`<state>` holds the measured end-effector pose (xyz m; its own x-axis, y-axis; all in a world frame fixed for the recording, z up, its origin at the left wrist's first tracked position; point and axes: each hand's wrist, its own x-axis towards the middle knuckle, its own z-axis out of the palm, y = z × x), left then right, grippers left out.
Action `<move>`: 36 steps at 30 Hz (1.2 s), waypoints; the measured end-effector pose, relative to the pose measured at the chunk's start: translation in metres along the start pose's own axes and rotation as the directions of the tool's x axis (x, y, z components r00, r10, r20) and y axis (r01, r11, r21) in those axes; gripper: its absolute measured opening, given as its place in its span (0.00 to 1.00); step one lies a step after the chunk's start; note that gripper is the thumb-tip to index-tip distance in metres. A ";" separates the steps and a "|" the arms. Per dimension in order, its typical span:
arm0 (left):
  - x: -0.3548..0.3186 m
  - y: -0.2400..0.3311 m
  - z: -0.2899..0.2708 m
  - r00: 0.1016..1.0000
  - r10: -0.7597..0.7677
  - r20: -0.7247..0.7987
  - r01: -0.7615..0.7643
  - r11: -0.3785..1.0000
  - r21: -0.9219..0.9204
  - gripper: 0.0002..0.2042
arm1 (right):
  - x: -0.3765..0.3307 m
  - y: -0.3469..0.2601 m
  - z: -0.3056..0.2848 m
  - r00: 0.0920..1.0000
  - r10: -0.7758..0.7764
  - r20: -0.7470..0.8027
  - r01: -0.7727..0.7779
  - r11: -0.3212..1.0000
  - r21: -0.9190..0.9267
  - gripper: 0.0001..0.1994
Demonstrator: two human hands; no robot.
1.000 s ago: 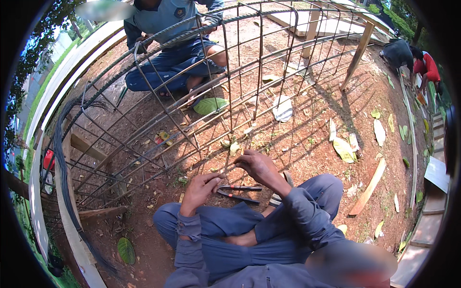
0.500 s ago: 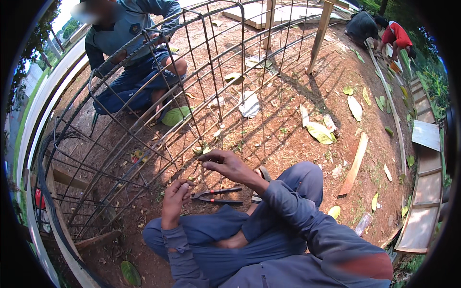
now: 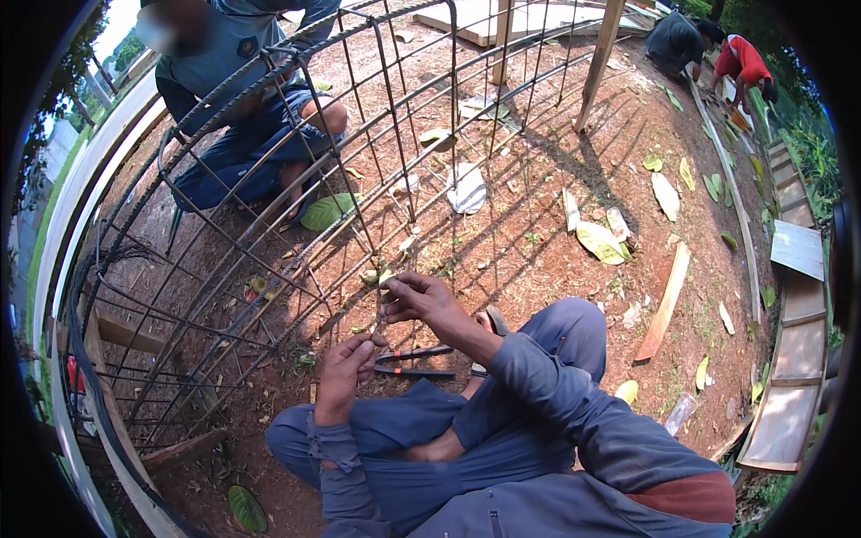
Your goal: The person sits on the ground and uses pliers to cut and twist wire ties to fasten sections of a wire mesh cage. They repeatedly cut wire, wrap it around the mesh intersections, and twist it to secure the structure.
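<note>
Right hand (image 3: pixel 430 307) bent inward, its fingers gathered toward the thumb, a worker sits cross-legged on bare reddish soil, the left hand (image 3: pixel 341 377) raised just below it with fingers curled and thumb near the index finger. The right fingers, held more loosely apart half a second ago, have now drawn together, and the two sets of fingertips stand closer to each other. That points to fine, two-handed fingertip work, though whether either hand grips anything cannot be told: any slender piece between them is too small to make out. The spot in question lies in front of the knees, above the soil.

Just beyond the left hand, long-handled pliers (image 3: pixel 421 372) lie on the ground, touched by neither hand and partly hidden behind it. Past the hands stretches a cage of steel bars (image 3: pixel 395 117), with a bundle of dark wire (image 3: pixel 79 300) draped at its left end.

Behind the bars, a co-worker (image 3: pixel 238 170) sits low near a broad green leaf (image 3: pixel 330 212). A wooden stake (image 3: pixel 599 67) stands farther back; at upper right, two more people, one in dark clothing (image 3: pixel 674 43), one in red (image 3: pixel 743 61), bend toward the ground.
</note>
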<state>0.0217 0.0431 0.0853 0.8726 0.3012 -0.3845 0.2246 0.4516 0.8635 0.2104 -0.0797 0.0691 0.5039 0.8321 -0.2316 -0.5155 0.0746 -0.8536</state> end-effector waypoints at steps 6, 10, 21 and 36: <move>0.000 -0.002 -0.003 0.999 0.011 -0.030 -0.012 1.000 -0.024 0.11 | -0.001 -0.003 0.005 1.000 -0.016 0.007 0.016 1.000 0.000 0.19; 0.005 -0.005 -0.002 0.998 0.002 -0.055 -0.006 0.997 -0.071 0.10 | -0.001 0.003 0.003 0.998 -0.065 0.011 0.065 0.998 0.008 0.20; 0.020 -0.032 -0.002 0.987 0.073 -0.144 -0.059 0.993 0.099 0.12 | 0.006 0.024 -0.004 0.989 -0.149 -0.005 0.148 0.984 -0.097 0.18; 0.028 -0.039 -0.005 0.967 0.167 -0.195 -0.148 0.983 0.108 0.09 | 0.001 0.025 0.006 0.982 -0.190 0.003 0.188 0.971 -0.150 0.15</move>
<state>0.0352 0.0381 0.0388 0.7963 0.5301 -0.2914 0.1386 0.3091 0.9409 0.1939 -0.0731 0.0505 0.5907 0.8043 -0.0641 -0.3021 0.1468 -0.9419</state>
